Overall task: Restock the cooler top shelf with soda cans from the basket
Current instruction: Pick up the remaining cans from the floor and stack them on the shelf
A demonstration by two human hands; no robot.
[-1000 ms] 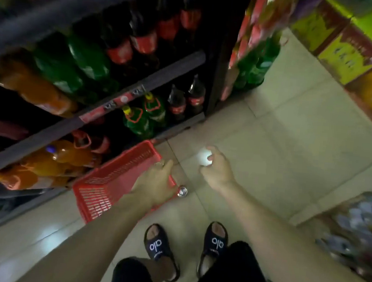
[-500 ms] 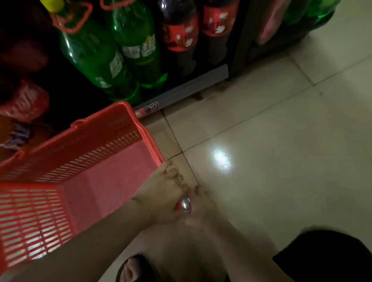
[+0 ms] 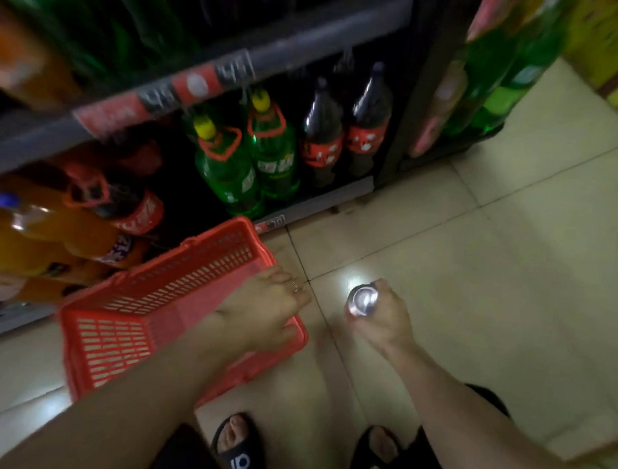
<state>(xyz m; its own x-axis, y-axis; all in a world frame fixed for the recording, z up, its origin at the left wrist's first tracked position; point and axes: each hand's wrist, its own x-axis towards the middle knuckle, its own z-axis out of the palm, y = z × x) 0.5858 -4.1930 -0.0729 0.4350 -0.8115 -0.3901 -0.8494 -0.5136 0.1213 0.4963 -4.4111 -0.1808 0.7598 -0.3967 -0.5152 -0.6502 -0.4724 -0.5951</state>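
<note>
The soda can (image 3: pixel 362 300) is upright in the right hand (image 3: pixel 384 319), its long axis running roughly along the line of sight, so that the silver top faces the camera and the body is almost wholly hidden behind it. The can is held above the tiled floor (image 3: pixel 499 286), just to the right of the red basket (image 3: pixel 118 334) and apart from it. The right hand's fingers (image 3: pixel 384 290) are wrapped around the can's side in a closed hold.

The left hand (image 3: pixel 261 310) lies over the near right corner of the basket, fingers curled down onto the rim; it seems to grip the edge, though the blur makes the hold hard to read. The basket sits on the floor, long axis slanting from lower left to upper right, its far end near the bottom shelf (image 3: pixel 325 198). What shows of its inside holds no cans.

On that shelf stand green bottles (image 3: pixel 230 176) and dark cola bottles (image 3: pixel 322 139) upright; orange bottles (image 3: pixel 41 228) lie further left. Two feet in black sandals (image 3: pixel 238 451) stand on the floor below the hands.
</note>
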